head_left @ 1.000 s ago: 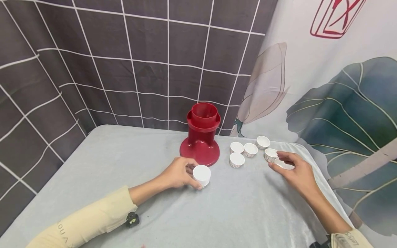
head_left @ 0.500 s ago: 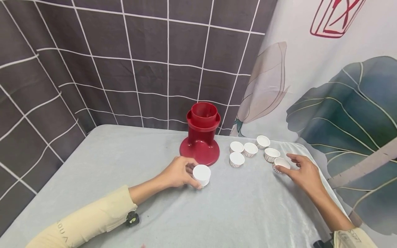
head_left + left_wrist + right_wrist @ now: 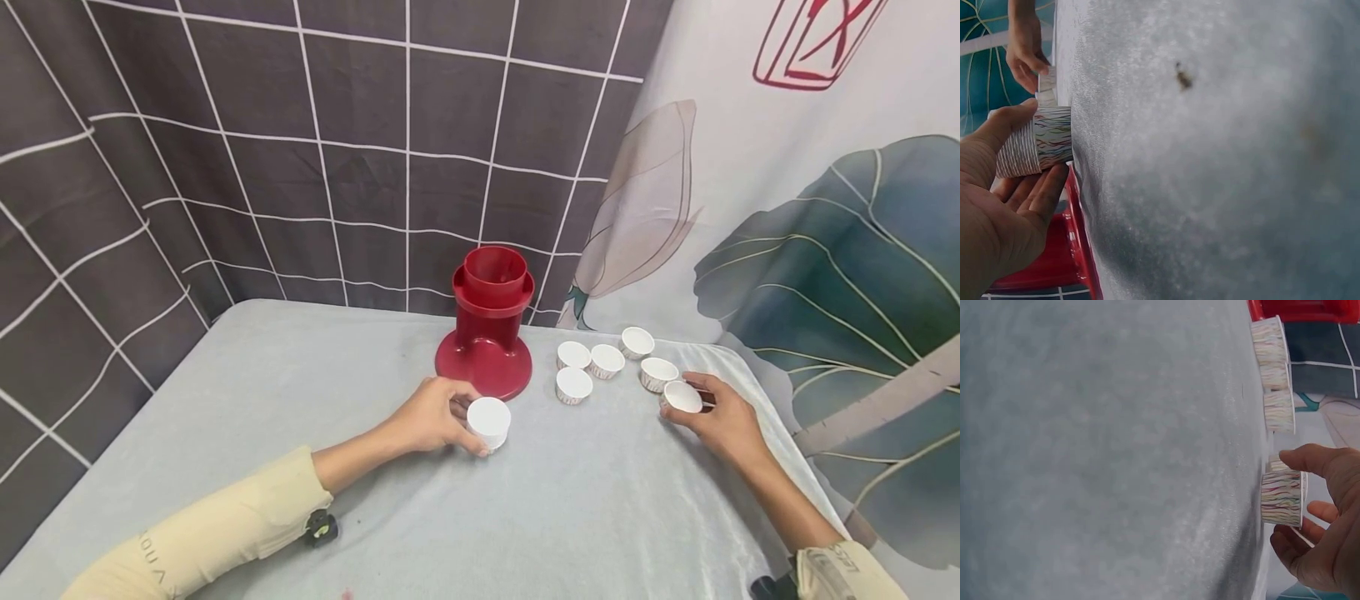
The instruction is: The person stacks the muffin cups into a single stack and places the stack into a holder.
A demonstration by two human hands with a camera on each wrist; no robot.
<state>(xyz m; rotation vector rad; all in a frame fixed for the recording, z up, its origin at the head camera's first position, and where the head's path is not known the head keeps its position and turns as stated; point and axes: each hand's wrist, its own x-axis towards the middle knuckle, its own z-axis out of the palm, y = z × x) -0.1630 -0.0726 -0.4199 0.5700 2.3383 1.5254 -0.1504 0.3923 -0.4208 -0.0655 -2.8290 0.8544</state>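
Note:
In the head view my left hand (image 3: 438, 418) grips a stack of white paper baking cups (image 3: 489, 419) on the table, front of the red stand. The left wrist view shows the nested rims of this stack (image 3: 1029, 142) and a coloured streak pattern on its lowest cup. My right hand (image 3: 723, 421) has its thumb and fingers around a single baking cup (image 3: 682, 396) at the right. That same cup (image 3: 1282, 499) stands upright on the table in the right wrist view, thumb on one side and fingers on the other. The left fingers are partly hidden behind the stack.
A red plastic stand (image 3: 491, 325) with a round base and a ringed cylinder stands at the back. Several loose baking cups (image 3: 573, 386) sit between it and my right hand, one cup (image 3: 658, 375) very near the fingers. Grey cloth covers the table (image 3: 300, 375); curtains hang behind.
My right hand drew back a little from the nearest cup, with its fingers apart, then came in again and closed around it. The left hand and its stack have stayed in place.

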